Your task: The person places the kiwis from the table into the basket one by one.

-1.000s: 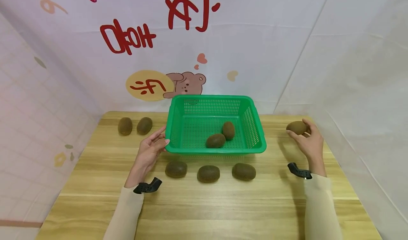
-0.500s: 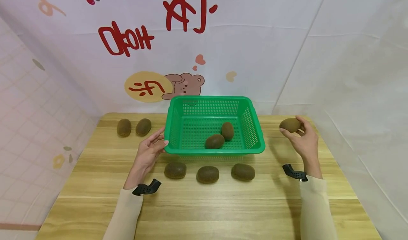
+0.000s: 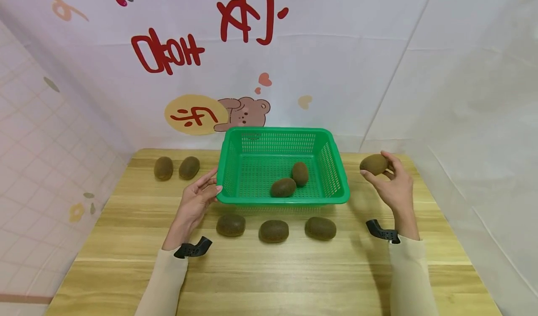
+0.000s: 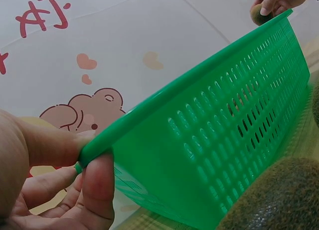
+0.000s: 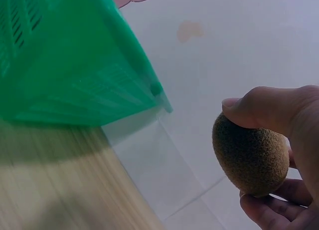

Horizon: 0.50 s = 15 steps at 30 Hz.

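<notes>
My right hand [image 3: 395, 184] holds a brown fuzzy kiwi [image 3: 374, 165] between thumb and fingers, to the right of a green plastic basket [image 3: 286, 200]. In the right wrist view the held kiwi [image 5: 251, 155] hangs above the table level, apart from the basket wall [image 5: 75, 55]. My left hand [image 3: 196, 204] pinches the basket's left rim; the left wrist view shows the thumb over the rim [image 4: 149, 103] and fingers beneath it. Inside the basket, one kiwi [image 3: 300, 173] stands beside another kiwi [image 3: 283, 187] near the front right.
In front of the basket several kiwis lie in a row: a left one [image 3: 231, 225], a middle one [image 3: 274, 231] and a right one [image 3: 321, 228]. Two more, a kiwi [image 3: 163, 168] and its neighbour [image 3: 189, 167], sit at the back left of the wooden table [image 3: 269, 278].
My right hand has moved left with the kiwi, closer to the basket. The left hand stays at the basket rim, and the basket and other kiwis keep their places.
</notes>
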Tool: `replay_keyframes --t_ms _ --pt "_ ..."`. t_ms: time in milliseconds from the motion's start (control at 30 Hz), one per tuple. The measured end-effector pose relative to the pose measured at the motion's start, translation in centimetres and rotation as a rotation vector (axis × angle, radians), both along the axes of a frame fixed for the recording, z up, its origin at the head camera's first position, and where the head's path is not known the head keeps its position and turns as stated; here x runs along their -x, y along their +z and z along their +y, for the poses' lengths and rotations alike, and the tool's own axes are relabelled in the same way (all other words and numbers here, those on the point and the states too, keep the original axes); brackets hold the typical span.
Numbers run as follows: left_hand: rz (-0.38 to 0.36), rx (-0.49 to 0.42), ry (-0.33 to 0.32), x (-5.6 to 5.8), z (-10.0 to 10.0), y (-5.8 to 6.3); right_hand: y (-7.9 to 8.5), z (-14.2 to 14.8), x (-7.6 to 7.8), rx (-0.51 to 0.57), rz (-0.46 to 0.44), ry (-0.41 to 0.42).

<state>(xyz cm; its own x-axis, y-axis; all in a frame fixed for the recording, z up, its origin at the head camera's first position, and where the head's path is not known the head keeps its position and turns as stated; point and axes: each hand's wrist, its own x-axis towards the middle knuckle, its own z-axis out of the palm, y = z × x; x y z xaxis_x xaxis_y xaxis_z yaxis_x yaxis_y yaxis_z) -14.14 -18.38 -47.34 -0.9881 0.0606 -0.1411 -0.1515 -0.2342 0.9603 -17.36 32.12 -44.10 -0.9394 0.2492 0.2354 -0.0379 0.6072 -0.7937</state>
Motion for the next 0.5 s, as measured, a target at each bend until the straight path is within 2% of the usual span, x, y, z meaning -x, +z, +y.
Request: replay_keyframes --t_ms 500 --pt "-0.002 0.005 0.006 0.0 -0.1 -0.1 1.0 -2.6 -0.4 0.064 0.117 0.105"
